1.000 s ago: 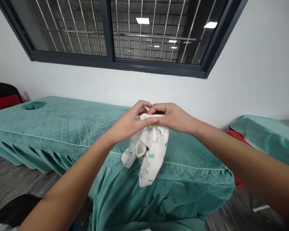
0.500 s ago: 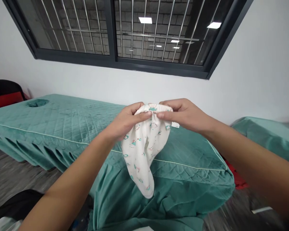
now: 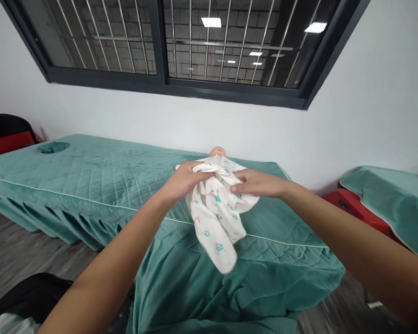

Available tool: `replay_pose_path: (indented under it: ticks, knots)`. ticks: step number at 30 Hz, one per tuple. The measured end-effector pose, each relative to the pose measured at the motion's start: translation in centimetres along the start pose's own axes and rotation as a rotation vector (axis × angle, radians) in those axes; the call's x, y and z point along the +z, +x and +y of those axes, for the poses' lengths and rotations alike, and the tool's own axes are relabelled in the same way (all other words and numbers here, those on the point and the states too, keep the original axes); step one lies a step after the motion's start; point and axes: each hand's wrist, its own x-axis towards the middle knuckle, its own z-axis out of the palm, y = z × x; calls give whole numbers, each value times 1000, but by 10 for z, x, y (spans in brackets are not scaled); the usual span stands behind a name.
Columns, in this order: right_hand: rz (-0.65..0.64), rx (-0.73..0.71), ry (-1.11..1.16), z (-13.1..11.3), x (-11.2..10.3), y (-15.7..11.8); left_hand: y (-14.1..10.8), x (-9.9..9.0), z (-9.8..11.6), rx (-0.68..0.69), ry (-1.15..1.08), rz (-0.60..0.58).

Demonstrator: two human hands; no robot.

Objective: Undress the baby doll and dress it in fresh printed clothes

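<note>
Head camera view: white printed garment point(image 3: 218, 208), small teal and pink motifs, held up bunched over the near part of a green quilted bed point(image 3: 125, 171); one long rounded end hangs past the piped edge, in front of the draped side; left hand point(image 3: 185, 180) grasps the gathered upper band, thumb laid across the folds; right hand point(image 3: 256, 183) touches the cloth on its other side, thumb over the front, fingers partly hidden by fabric; cannot tell how firmly that one is closed.

Just beyond the hands, a doll's head point(image 3: 218, 151) on the bed, toward the wall; white printed cloth below it, mostly behind the held folds; cannot tell where one fabric ends and the other begins.

Farther out: round recess point(image 3: 54, 147) at the bed's far left end; black-and-red chair point(image 3: 9, 134) past that; right side, a red object point(image 3: 357, 208) beside a second green-covered surface point(image 3: 393, 195); dark fabric point(image 3: 31, 292) at lower left; grey floor point(image 3: 7, 250); white wall point(image 3: 142, 113) behind, dark-framed window point(image 3: 163, 46) above, metal bars and bright light panels showing in it.
</note>
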Motion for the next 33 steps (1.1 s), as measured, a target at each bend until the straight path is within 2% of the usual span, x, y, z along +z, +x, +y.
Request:
replay_pose_path:
  ticks: [2,3,5,7,10,12,13,15,17,19,20,21,25,27,31,33]
  knots:
    - [-50,37,-56,9,8,3,4,8,-10,19,-110,40]
    - [-29,32,-40,14,12,6,5,15,-16,2,-190,63]
    - [91,-24,89,23,21,15,4,30,-28,-69,-355,113]
    - [255,-103,304,34,29,24,0,45,-42,-172,-466,97]
    - [453,-123,615,53,36,33,-12,55,-64,-344,-464,-117]
    - [519,-80,731,67,39,31,-20,53,-79,-419,-408,-262]
    - [535,-57,759,74,41,28,-22,49,-85,-432,-391,-287]
    - [497,6,756,89,47,17,-22,40,-98,-418,-397,-229]
    - [343,86,680,103,56,6,-19,32,-109,-392,-419,-137]
    - [165,162,589,117,68,-1,-16,28,-117,-387,-439,-122]
    - [128,183,575,124,74,-2,-16,27,-120,-395,-449,-140]
    - [145,183,594,130,80,-2,-17,27,-122,-412,-461,-162]
    - [455,60,847,155,94,0,-27,29,-127,-526,-464,-267]
    - [511,46,919,165,97,-2,-29,30,-128,-547,-444,-289]
    - [485,154,902,178,110,-7,-18,32,-132,-546,-342,-114]
    - [484,215,815,182,117,-8,-7,35,-135,-509,-138,-59]
